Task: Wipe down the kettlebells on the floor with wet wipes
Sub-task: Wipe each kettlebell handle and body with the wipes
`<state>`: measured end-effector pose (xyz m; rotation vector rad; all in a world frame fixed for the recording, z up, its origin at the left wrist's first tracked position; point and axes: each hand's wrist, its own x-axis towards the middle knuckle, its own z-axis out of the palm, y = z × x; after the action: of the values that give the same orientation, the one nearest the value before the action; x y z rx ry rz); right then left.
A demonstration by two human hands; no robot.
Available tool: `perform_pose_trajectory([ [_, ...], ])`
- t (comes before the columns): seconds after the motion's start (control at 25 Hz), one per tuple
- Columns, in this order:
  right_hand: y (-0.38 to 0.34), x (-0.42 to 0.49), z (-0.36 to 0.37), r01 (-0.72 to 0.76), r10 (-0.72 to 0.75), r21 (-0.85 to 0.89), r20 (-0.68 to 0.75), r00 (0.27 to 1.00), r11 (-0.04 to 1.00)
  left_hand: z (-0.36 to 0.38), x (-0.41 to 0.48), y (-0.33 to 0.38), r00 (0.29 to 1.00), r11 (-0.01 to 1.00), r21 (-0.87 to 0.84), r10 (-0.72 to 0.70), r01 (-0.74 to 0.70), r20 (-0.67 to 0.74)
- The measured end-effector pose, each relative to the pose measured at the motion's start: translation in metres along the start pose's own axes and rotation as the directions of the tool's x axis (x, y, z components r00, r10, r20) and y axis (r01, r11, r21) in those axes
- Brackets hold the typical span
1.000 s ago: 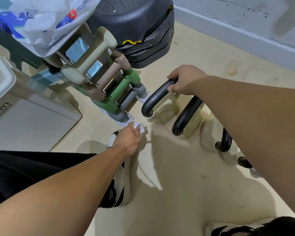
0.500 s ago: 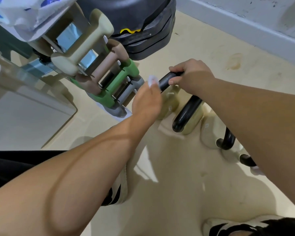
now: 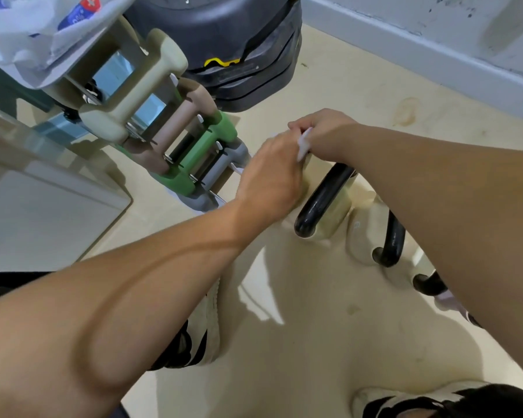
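Several cream kettlebells with black handles stand in a row on the floor, among them the second kettlebell [image 3: 329, 212] and a third kettlebell [image 3: 384, 245]. My left hand [image 3: 269, 179] holds a white wet wipe [image 3: 303, 147] and covers the nearest kettlebell, pressing the wipe against the top of its handle. My right hand [image 3: 323, 137] sits just behind with fingers curled round that same handle, touching the wipe. The handle itself is hidden under both hands.
A dumbbell rack [image 3: 163, 140] with cream, brown, green and grey dumbbells stands left of the kettlebells. Black stacked weight plates [image 3: 239, 55] lie behind. A white box [image 3: 43, 212] is at the left, a wipes packet [image 3: 27, 31] at top left. My shoes [image 3: 206, 333] are below.
My left hand rose from the floor near my shoe with the wipe and moved right onto the first kettlebell's handle, next to my right hand, which stayed on the handle.
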<state>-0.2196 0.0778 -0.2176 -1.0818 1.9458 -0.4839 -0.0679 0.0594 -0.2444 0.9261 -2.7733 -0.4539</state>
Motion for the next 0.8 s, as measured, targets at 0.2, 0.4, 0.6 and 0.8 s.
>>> perform_pose_trajectory([
  [0.2, -0.005, -0.01, 0.001, 0.02, -0.021, -0.25, -0.002, 1.0, 0.968, 0.033, -0.098, -0.071, 0.862, 0.69, 0.525, 0.331, -0.498, 0.383],
  [0.4, -0.006, -0.011, 0.0, -0.05, 0.047, -0.099, -0.024, 0.999, 0.994, 0.028, -0.047, -0.027, 0.828, 0.448, 0.716, 0.111, -0.536, 0.55],
  [0.6, -0.009, 0.002, -0.014, -0.245, 0.245, 0.031, -0.008, 0.969, 0.969, 0.037, 0.035, -0.01, 0.824, 0.346, 0.748, 0.263, -0.567, 0.503],
  [0.8, 0.001, 0.007, -0.017, -0.158, 0.158, -0.047, -0.009, 0.987, 0.986, 0.053, 0.0, -0.023, 0.759, 0.259, 0.718, 0.12, -0.646, 0.64],
])
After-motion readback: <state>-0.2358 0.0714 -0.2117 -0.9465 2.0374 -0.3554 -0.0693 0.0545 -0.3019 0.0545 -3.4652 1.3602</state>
